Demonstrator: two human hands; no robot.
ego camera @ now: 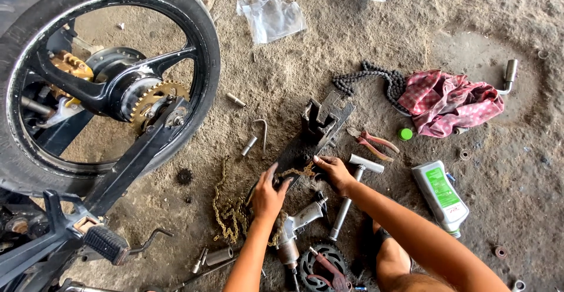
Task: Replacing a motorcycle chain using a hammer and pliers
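Both hands are down on the dirty concrete floor point(352, 51), working a gold drive chain point(226, 210) over a dark metal block tool point(311, 136). The chain looks greasy and dusty, piled in loose loops left of the left hand point(267, 197), with one end running up onto the tool. The left hand presses flat on the tool's near end. The right hand point(335, 171) pinches what's probably the chain end, though it's hard to see. Red-handled pliers point(371, 143) lie just beside it.
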